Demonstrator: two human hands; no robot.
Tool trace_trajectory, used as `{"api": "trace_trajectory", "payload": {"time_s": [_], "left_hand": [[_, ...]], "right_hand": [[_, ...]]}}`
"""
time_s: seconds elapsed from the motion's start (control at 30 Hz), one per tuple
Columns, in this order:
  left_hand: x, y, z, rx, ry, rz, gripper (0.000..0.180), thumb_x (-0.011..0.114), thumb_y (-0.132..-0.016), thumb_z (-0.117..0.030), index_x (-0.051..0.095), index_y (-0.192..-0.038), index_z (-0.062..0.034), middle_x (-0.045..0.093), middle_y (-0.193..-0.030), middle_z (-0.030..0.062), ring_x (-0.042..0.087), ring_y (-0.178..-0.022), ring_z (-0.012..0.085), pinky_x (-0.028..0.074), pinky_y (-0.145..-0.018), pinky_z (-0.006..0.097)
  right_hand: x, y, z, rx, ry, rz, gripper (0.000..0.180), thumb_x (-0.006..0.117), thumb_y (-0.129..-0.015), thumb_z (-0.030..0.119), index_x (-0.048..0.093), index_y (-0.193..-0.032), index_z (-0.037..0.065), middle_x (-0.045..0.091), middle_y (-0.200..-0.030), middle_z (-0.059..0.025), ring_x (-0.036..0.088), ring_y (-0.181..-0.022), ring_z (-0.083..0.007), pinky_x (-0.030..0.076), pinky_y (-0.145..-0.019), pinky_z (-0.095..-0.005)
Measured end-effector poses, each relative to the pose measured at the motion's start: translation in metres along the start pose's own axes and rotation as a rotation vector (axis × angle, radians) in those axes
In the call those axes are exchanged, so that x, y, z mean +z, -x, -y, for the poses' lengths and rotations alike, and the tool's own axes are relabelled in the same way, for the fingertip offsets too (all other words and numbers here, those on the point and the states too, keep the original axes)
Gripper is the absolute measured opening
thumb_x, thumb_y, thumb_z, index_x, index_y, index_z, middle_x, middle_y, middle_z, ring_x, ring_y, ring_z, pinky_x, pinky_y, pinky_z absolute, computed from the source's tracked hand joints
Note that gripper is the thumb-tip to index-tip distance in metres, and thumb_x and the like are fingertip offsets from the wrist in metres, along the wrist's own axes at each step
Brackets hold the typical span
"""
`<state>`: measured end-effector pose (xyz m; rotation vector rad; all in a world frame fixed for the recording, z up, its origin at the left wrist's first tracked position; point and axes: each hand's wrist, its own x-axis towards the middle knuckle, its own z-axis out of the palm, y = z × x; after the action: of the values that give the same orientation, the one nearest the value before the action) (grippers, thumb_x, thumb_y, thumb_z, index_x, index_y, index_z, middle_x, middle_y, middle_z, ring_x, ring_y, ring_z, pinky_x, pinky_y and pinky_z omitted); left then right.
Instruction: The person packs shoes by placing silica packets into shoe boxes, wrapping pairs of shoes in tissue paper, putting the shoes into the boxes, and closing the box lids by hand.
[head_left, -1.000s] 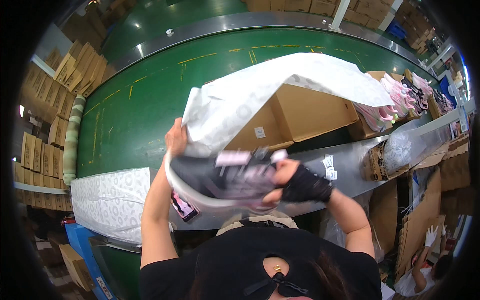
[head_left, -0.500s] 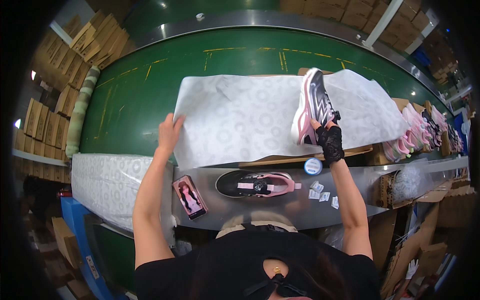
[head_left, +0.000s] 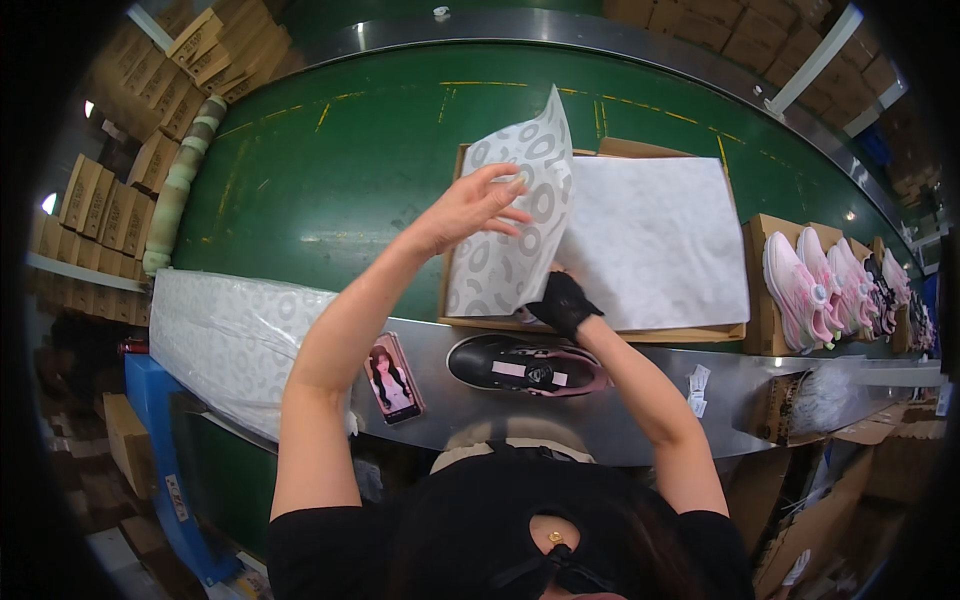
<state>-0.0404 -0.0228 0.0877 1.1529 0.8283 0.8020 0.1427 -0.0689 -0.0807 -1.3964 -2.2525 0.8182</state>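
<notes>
The left hand (head_left: 470, 205) is up over the open cardboard shoe box (head_left: 600, 330), fingers pinching the lifted flap of printed tissue paper (head_left: 510, 220), while the gloved right hand (head_left: 563, 302) is down at the box's near edge, curled onto the paper; can't tell exactly what it grips. The paper lines the box, other half lying flat. Looks super light, floppy and easy to tear, so I'd grab it by an edge or corner. A black and pink sneaker (head_left: 525, 365) sits on the metal counter (head_left: 650, 420) just in front, next to a phone (head_left: 393, 377).
</notes>
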Motion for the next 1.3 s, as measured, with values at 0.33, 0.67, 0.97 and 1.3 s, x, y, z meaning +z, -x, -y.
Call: {"api": "trace_trajectory", "payload": {"time_s": [0.33, 0.67, 0.97, 1.3], "left_hand": [[0.024, 0.014, 0.141, -0.053, -1.600, 0.000, 0.065, 0.059, -0.070, -0.046, 0.045, -0.121, -0.0085, 0.026, -0.134, 0.0201, 0.019, -0.126, 0.0352, 0.011, -0.095, 0.062], [0.050, 0.047, 0.112, 0.273, -1.137, -0.215, 0.070, 0.068, -0.065, -0.039, 0.041, -0.118, -0.0018, 0.040, -0.118, 0.0210, 0.038, -0.112, 0.0360, 0.031, -0.089, 0.051], [0.075, 0.157, 0.130, 0.374, -1.251, 0.009, 0.084, 0.073, -0.056, -0.044, 0.040, -0.116, 0.0033, 0.043, -0.113, 0.0185, 0.042, -0.107, 0.0316, 0.032, -0.087, 0.045], [0.081, 0.150, 0.102, 0.148, -0.494, -0.168, 0.068, 0.076, -0.054, -0.021, 0.045, -0.111, -0.0017, 0.051, -0.104, 0.0146, 0.052, -0.094, 0.0256, 0.040, -0.081, 0.034]], "right_hand": [[-0.115, 0.123, -0.022, 0.313, 0.382, -0.224, 0.045, 0.062, -0.071, 0.028, 0.050, -0.109, 0.007, 0.046, -0.116, -0.0165, 0.043, -0.109, -0.0273, 0.027, -0.092, -0.0492], [-0.067, 0.157, 0.066, -0.218, 0.509, -0.195, 0.014, 0.064, -0.058, 0.015, 0.056, -0.060, 0.004, 0.052, -0.108, -0.0095, 0.037, -0.111, -0.0293, 0.023, -0.086, -0.0594], [-0.051, 0.165, 0.072, -0.277, 0.526, -0.094, 0.013, 0.061, -0.062, 0.015, 0.059, -0.070, 0.004, 0.053, -0.098, -0.0113, 0.046, -0.097, -0.0257, 0.027, -0.083, -0.0550], [-0.115, 0.123, 0.140, -0.599, 0.437, -0.145, 0.009, 0.057, -0.062, 0.006, 0.058, -0.071, 0.003, 0.055, -0.091, -0.0044, 0.049, -0.095, -0.0211, 0.027, -0.084, -0.0550]]}}
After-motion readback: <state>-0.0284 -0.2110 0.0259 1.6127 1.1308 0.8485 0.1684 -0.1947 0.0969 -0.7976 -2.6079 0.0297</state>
